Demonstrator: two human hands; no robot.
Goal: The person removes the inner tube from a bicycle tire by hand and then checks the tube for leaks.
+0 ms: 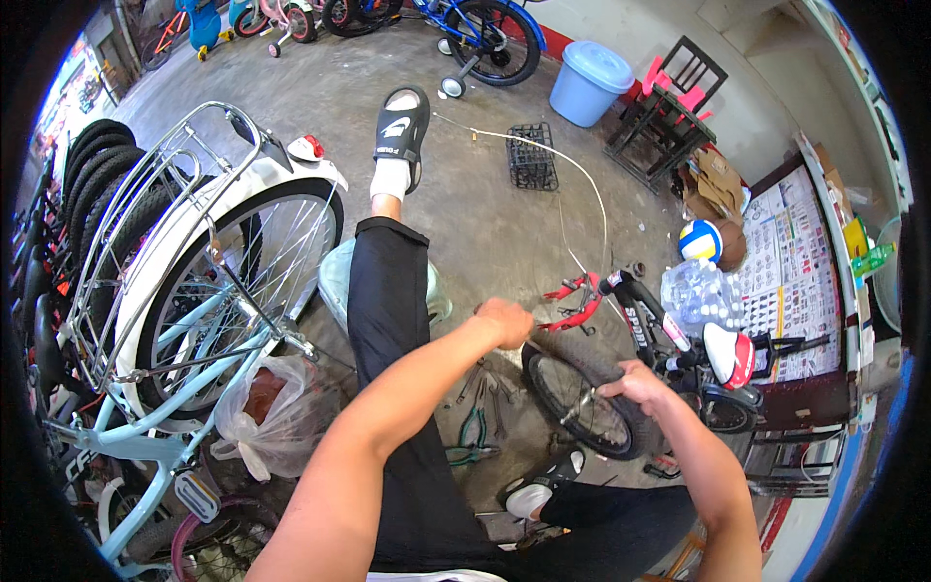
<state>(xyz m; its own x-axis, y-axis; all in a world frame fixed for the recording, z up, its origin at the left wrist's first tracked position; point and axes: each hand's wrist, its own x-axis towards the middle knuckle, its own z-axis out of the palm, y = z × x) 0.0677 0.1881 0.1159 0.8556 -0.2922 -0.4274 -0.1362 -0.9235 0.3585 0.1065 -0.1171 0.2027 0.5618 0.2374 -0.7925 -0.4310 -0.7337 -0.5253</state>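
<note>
A small bicycle wheel (pixel 630 427) with a knobbly black tyre stands tilted between my legs. My right hand (pixel 635 386) grips its tyre from the right, thumb lying over the sidewall. At the wheel's upper left edge, my left hand (pixel 504 323) is closed; its fingers hide whatever they hold. Just beyond the wheel is a children's bicycle (pixel 635 325) with a black frame, a red fork (pixel 582 303) and a white-and-red saddle (pixel 727 356). Green-handled pliers (pixel 473 436) and several wrenches (pixel 482 391) lie on the floor left of the wheel.
A light-blue bicycle (pixel 184 422) with a white mudguard stands close on my left, beside a clear plastic bag (pixel 276 412). A black wire basket (pixel 531 157) and a pale cable (pixel 582 175) lie ahead. Bottles (pixel 698 296), a ball (pixel 700 241) and a blue bucket (pixel 590 85) are to the right.
</note>
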